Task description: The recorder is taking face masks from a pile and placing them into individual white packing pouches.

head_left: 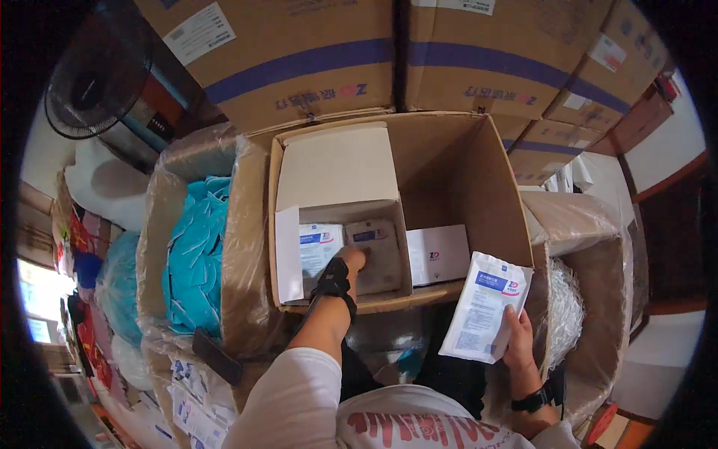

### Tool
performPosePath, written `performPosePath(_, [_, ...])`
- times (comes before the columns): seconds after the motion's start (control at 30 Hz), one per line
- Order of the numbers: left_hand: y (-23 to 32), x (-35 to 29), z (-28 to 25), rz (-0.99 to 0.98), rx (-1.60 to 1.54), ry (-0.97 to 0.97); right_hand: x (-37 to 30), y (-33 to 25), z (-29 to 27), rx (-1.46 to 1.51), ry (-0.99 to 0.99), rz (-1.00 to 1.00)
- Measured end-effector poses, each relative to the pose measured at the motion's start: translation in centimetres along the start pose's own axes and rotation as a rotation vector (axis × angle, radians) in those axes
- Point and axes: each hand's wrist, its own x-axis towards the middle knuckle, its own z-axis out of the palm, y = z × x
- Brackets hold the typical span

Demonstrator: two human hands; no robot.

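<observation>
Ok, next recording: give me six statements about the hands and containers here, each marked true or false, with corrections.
1. The right hand holds a white printed packet. True.
2. The left hand grips that packet too. False: it reaches into the paperboard inner box.
3. Teal fabric pieces lie in the plastic-lined carton on the left. True.
4. The inner box is shut. False: it is open, with white packets showing inside.
5. White strands lie in the right-hand carton. True.
6. Both wrists are bare. False: each wears a black band.
</observation>
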Motion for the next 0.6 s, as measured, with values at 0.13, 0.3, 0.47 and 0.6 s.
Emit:
performPosePath(0.13, [-2.1, 1.3, 0.2, 0.114, -0.026, 0.051, 0.0, 0.0, 0.2, -0.002, -0.027, 0.001])
performPosePath(0.3, [-0.7, -1.8, -1.8, -0.060, -0.843, 0.353, -0.6, -0.5, 1.5, -0.002, -0.107, -0.068])
performPosePath(0.47, [-0.5, -10.6, -9.4, 0.329, -0.972, 0.550, 0.0, 0.2, 0.4, 0.037, 0.005, -0.155])
performPosePath(0.6, [-1.8, -17.0, -12.6, 0.552, -1.302, 0.481, -1.1, -1.1, 3.4, 0.041, -0.077, -0.203])
